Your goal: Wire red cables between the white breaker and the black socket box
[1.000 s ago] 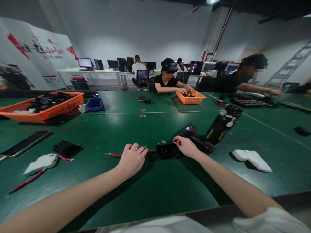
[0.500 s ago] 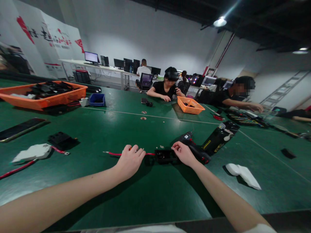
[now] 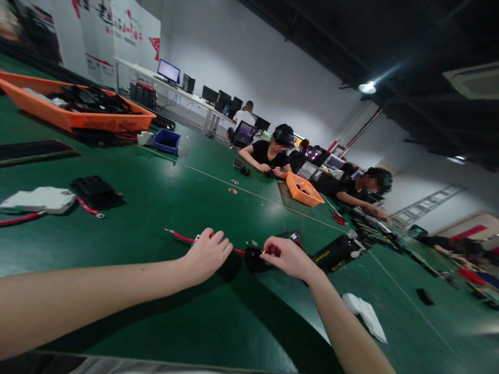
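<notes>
My left hand (image 3: 206, 257) is closed over a length of red cable (image 3: 182, 237), which comes out on both sides of the fingers. A bit of orange and white shows at the fingers; most of what lies under the palm is hidden. To the right, the cable runs into a small black plastic housing (image 3: 255, 261) on the green table. My right hand (image 3: 288, 258) pinches a small shiny piece at the housing, too small to name. Just behind that hand lies a black power tool (image 3: 331, 255) with yellow lettering, partly covered by the wrist.
At left are a white cased part (image 3: 42, 200), a black block (image 3: 93, 190) and a dark flat device (image 3: 31, 150). Farther back stand an orange basket (image 3: 113, 122) of black parts and a blue bin (image 3: 167, 141). A white curved piece (image 3: 366, 317) lies right. Co-workers sit across the table.
The view has tilted and turned. My right hand has shifted left along the black housing, and a shiny piece now shows at its fingertips. My left hand stays on the cable.
</notes>
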`<state>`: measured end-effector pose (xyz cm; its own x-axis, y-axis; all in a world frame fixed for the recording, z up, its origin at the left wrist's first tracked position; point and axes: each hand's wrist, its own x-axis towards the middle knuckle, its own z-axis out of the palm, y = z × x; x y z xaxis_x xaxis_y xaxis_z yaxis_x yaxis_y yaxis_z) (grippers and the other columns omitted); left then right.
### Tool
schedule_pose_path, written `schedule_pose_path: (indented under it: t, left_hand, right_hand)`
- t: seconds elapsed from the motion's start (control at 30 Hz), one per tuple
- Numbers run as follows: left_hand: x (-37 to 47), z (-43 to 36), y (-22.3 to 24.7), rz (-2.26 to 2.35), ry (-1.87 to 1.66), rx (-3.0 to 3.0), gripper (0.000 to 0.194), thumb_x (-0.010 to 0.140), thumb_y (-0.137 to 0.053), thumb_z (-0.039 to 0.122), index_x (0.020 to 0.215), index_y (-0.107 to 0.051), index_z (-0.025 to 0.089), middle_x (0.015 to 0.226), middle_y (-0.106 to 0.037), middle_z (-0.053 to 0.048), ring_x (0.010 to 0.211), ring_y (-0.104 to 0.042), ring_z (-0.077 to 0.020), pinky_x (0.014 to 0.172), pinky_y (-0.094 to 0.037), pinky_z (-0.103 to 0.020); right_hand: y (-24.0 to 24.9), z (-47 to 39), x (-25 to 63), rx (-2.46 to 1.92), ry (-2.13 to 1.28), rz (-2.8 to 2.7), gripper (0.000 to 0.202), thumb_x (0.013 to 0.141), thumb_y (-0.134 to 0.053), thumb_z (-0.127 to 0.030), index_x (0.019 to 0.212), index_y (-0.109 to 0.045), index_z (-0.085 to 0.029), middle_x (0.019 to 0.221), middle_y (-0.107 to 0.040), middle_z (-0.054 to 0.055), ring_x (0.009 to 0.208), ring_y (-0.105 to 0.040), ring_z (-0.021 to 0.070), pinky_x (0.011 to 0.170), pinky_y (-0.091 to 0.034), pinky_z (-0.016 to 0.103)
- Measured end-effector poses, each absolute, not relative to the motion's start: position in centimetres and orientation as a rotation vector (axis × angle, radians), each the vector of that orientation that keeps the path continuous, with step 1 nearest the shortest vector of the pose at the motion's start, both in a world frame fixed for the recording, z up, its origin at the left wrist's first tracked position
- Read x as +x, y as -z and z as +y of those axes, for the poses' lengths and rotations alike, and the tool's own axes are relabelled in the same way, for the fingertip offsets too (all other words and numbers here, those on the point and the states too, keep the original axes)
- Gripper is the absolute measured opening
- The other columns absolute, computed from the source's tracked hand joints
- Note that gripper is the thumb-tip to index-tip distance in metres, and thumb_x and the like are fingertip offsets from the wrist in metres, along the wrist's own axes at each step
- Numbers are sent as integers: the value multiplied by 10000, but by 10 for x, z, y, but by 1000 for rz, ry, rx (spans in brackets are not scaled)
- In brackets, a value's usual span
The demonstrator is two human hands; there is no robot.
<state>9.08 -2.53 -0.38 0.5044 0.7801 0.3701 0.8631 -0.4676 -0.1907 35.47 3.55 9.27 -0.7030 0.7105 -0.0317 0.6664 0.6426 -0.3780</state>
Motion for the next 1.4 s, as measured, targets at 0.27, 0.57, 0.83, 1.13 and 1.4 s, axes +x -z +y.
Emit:
schedule_pose_path:
  t: [0.27,0.57,0.83,1.13,1.4]
  left_hand:
    - [92,-26,1,-1385,283,-2395,297,885,-621,207,1176,-660,160,1222,-650,-140,1035,-549,-302,821,-355,-452]
    - [92,-27,0,-1401,285,-2406,324,884,-617,187,1205,-659,179,1213,-656,-140,1062,-555,-306,843,-350,-439]
    - [93,-29,-1,-1386,309,-2391,280,903,-549,143,1162,-654,160,1188,-658,-144,1066,-549,-298,827,-340,-437]
    - [92,-30,-3,-1392,313,-2396,266,916,-538,148,1152,-660,157,1187,-664,-141,1046,-558,-295,829,-341,-439]
    - [93,-30,-6,-1395,260,-2390,278,912,-532,141,1156,-666,148,1171,-662,-146,1029,-551,-292,819,-336,-437]
  right_hand:
    - [-101,31,335,-1100,-269,-2935,94,916,-683,-291,910,-638,-209,813,-668,-11,694,-583,128,630,-367,242]
    - [-93,27,329,-1091,-54,-2982,95,924,-686,-292,920,-656,-202,881,-711,20,775,-637,164,667,-370,259]
    - [-92,22,324,-1033,150,-3061,118,962,-637,-286,919,-680,-185,932,-721,49,834,-662,190,697,-404,280]
    - [-90,26,326,-962,98,-3011,103,958,-647,-285,949,-677,-187,946,-695,50,845,-646,177,703,-407,274]
    - [-97,27,329,-1032,-189,-2896,76,927,-681,-276,939,-666,-202,895,-715,24,785,-647,163,685,-404,255]
